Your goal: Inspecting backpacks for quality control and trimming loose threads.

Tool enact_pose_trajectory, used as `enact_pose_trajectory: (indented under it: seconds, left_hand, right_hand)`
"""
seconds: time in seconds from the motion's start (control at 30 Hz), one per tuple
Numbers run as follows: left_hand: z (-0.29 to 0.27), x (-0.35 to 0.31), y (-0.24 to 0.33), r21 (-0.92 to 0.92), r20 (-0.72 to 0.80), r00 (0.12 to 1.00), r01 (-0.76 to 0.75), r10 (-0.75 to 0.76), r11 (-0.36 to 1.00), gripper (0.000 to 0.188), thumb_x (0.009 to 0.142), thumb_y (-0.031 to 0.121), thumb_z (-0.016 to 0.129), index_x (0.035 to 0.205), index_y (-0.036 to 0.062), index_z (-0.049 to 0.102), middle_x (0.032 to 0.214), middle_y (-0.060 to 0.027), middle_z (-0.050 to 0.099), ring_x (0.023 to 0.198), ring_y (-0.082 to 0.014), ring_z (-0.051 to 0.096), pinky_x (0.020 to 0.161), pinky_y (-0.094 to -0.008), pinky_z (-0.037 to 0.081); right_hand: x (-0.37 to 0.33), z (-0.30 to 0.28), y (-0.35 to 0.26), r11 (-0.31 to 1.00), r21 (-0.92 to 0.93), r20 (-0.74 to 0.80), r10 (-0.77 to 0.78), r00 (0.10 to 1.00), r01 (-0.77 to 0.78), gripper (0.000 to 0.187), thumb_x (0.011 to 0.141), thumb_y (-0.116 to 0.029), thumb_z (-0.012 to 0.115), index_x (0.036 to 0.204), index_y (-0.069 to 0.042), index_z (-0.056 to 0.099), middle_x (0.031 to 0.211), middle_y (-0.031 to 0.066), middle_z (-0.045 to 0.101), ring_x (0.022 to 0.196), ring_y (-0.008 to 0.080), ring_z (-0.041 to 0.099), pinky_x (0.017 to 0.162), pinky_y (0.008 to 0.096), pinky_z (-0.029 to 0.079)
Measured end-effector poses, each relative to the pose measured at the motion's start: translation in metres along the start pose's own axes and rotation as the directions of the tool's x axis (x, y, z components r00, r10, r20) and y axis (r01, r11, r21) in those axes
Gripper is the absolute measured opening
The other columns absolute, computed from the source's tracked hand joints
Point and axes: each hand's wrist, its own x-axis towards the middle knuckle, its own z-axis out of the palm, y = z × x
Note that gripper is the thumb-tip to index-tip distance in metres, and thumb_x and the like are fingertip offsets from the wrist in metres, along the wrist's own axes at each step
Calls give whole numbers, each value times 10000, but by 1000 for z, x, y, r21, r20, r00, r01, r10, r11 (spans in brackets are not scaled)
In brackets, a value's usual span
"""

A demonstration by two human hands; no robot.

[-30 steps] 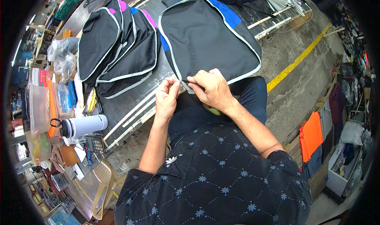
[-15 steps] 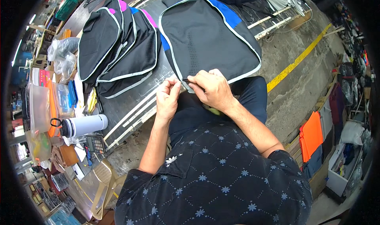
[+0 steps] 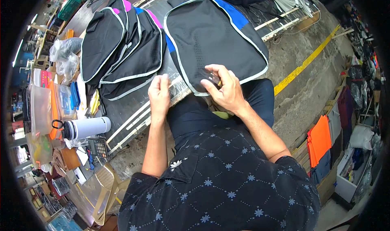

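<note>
Across the table edge and over my lap lies a black fabric panel (image 3: 227,44) with pale grey edge binding and blue corner pieces. My right hand (image 3: 226,89) is above the panel's near edge, its thumb and fingers curled round a small dark tool with a yellow bit (image 3: 219,83). Motion blur hides the tool's exact kind. My left hand (image 3: 159,95) is held off the panel's lower left corner, fingers and thumb pressed together. Whatever it may pinch is too small to see. To the left, several similar black panels (image 3: 136,62) with pink and blue pieces lie overlapped.
A white bottle (image 3: 93,128) with a dark lid lies by a calculator (image 3: 98,147) at the table's left. Behind them are plastic bags (image 3: 65,54) and folders. A beige plastic chair (image 3: 107,180) stands lower left. Orange sheets (image 3: 319,141) hang at the right.
My hands have moved apart from the panel's near left corner. The left went left and lower, the right a little right, with the dark tool still in it.
</note>
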Motion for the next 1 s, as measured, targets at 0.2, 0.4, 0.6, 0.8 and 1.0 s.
enact_pose_trajectory:
  seconds: [0.2,0.4,0.6,0.8,1.0]
  left_hand:
    - [32,13,3,71,149,982,103,-112,992,161,1094,196,710,1009,64,744,797,101,594,669,4,446,596,-206,340]
    - [38,13,0,-269,219,955,256,-200,928,131,1083,190,727,1036,69,746,765,104,584,567,13,404,518,-204,275]
    - [40,8,4,-223,204,969,186,-141,957,150,1089,206,725,1014,78,751,796,89,626,586,17,411,537,-196,293]
    - [38,7,-2,-123,203,977,83,-57,989,163,1098,219,716,1014,82,745,815,92,629,616,20,412,554,-192,301]
    - [37,3,-11,-100,191,981,59,-39,993,170,1103,232,712,1034,79,738,855,93,629,678,13,433,607,-201,335]
  right_hand:
    - [16,8,3,999,-22,101,-40,994,42,182,930,-174,834,1067,-68,776,839,72,771,817,266,736,824,398,563]
    - [28,25,11,925,249,234,231,944,-288,185,958,-143,793,1097,-22,777,972,109,821,888,175,784,787,331,583]
    - [30,33,26,857,418,220,227,949,-301,234,949,-154,799,1127,-3,790,1014,127,837,922,182,804,816,339,610]
    - [43,19,9,980,98,303,135,943,-172,166,1026,-142,746,1121,-7,760,883,50,800,829,81,696,736,305,560]
    - [32,29,12,841,438,264,215,940,-316,262,1078,-231,672,1112,27,691,880,49,736,775,147,672,709,368,548]
